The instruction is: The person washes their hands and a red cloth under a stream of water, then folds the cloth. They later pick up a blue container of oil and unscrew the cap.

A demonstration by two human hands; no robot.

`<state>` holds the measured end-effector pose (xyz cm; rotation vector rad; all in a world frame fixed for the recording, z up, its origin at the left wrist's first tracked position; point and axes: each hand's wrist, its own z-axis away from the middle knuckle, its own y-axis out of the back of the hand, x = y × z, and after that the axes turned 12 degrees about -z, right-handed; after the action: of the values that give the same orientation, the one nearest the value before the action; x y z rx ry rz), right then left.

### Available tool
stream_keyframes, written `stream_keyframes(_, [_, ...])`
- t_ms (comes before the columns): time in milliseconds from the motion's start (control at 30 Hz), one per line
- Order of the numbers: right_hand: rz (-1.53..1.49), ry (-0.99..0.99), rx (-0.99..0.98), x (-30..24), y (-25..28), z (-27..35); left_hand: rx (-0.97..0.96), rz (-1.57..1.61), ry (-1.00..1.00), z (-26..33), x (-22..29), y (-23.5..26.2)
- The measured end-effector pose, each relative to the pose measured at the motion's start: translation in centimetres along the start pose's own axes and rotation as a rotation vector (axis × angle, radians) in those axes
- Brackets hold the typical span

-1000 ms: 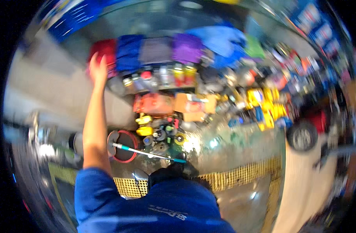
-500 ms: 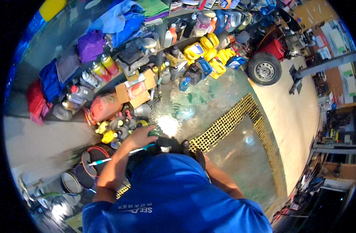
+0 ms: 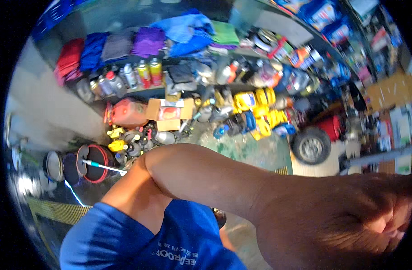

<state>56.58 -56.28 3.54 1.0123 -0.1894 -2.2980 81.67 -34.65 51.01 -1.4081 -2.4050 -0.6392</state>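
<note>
Floor (image 3: pixel 255 150) here is greenish concrete and pretty crowded. On it sit a red jerry can (image 3: pixel 127 112), yellow jugs (image 3: pixel 260 105), a small wheel (image 3: pixel 311 146) and a red bucket (image 3: pixel 96 157). The shelf (image 3: pixel 138 90) above holds spray cans (image 3: pixel 143 72) under folded cloths (image 3: pixel 125 45).

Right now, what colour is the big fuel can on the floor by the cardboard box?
Red fuel can, beside the cardboard box; head view.

bright daylight | strong fisheye bending at rim | motion blur throughout | near forearm soft, shadowed underneath
</note>
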Motion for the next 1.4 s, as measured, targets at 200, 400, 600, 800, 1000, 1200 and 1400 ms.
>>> stream_keyframes(200, [0.029, -0.079, 0.042, 4.9, 5.3, 4.7, 0.001, -0.163, 0.021, -0.3, 0.7, -0.4])
stream_keyframes(400, [-0.285, -0.13, 0.213, 4.9, 8.2, 13.5, 0.11, -0.194, 0.022, -0.1, 3.8, 1.2])
stream_keyframes(600, [-0.361, 0.178, 0.654, -5.0, 10.9, 20.6, 0.284, 0.306, 0.684, 7.5, -1.9, -4.3])
stream_keyframes(800, [0.116, 0.53, 1.141, -15.3, 9.3, 18.1, 0.317, 0.648, 1.564, 19.5, -12.0, -17.7])
stream_keyframes(1000, [0.168, 0.728, 0.961, -19.4, 6.8, 16.1, 0.749, 1.182, 1.096, 20.3, -12.5, -16.7])
stream_keyframes(1200, [-0.758, 0.603, 0.675, -20.6, 6.6, 15.7, 0.686, 1.335, 0.976, 22.2, -10.1, -15.8])
stream_keyframes(1400, [-0.64, 0.561, 0.714, -21.7, 5.5, 14.0, 0.738, 1.265, 0.961, 23.1, -8.2, -15.7])
